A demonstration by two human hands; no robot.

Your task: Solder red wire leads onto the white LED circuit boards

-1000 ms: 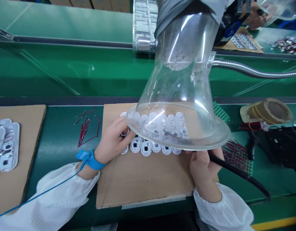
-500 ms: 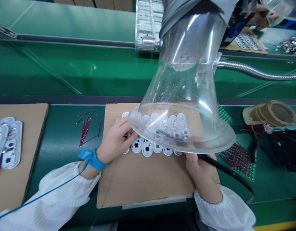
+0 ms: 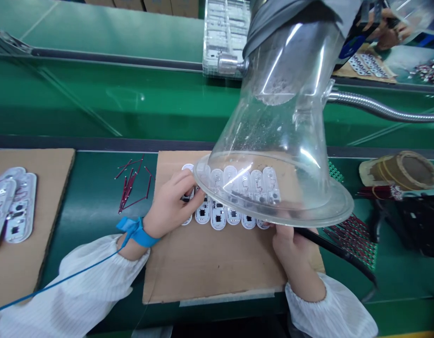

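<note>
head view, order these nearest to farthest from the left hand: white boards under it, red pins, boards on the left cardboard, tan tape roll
From the left hand:
1. White oval circuit boards, under its fingers, on the brown cardboard
2. Thin red pins, just left, on the green surface
3. White oval boards, on the far-left cardboard
4. Tan tape roll, far right

White circuit boards point(image 3: 217, 224) carry black chips point(image 3: 218, 217) on brown cardboard point(image 3: 210, 267).

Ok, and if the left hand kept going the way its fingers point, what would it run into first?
Probably the rim of the clear extraction hood, just past the left hand's fingers. It hangs above the white circuit boards, so depth is unclear.
</note>
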